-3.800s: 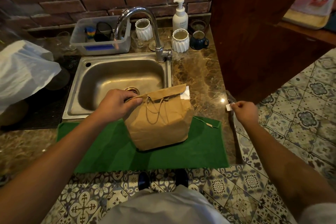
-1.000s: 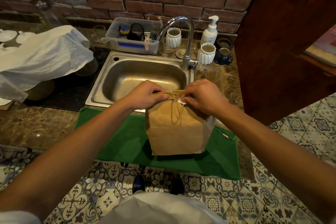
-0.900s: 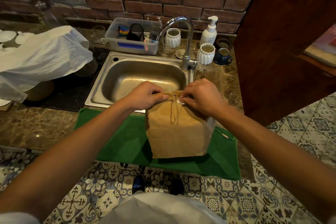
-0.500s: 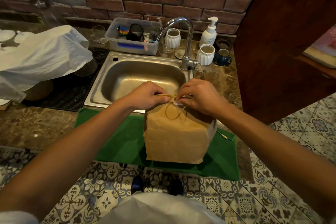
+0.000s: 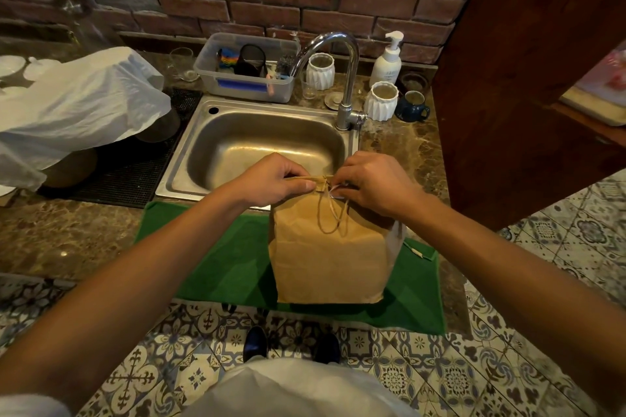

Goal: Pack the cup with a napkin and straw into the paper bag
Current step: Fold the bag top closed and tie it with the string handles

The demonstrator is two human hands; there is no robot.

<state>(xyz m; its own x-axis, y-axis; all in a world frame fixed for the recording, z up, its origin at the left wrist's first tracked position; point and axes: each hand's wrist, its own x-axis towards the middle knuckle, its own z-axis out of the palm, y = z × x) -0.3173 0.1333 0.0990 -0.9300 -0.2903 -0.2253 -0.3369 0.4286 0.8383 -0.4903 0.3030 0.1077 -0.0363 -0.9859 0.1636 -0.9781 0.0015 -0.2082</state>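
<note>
A brown paper bag [image 5: 328, 261] stands upright on a green mat [image 5: 220, 264] at the counter's front edge, its top folded over and its twine handles hanging down the front. My left hand [image 5: 274, 179] pinches the folded top from the left. My right hand [image 5: 376, 181] presses a small white sticker onto the fold at its middle. The cup, napkin and straw are hidden; nothing of them shows outside the bag.
A steel sink [image 5: 264, 142] with a curved tap [image 5: 345, 78] lies just behind the bag. White ribbed cups [image 5: 384, 105], a soap pump bottle [image 5: 388, 59], a blue mug [image 5: 413, 107] and a plastic tub [image 5: 247, 69] line the brick wall. A white plastic bag [image 5: 78, 105] covers something at left. A wooden panel [image 5: 528, 78] rises at right.
My right hand came in from the right with the white sticker and now meets the left hand at the bag's folded top. The bag has tilted slightly toward me.
</note>
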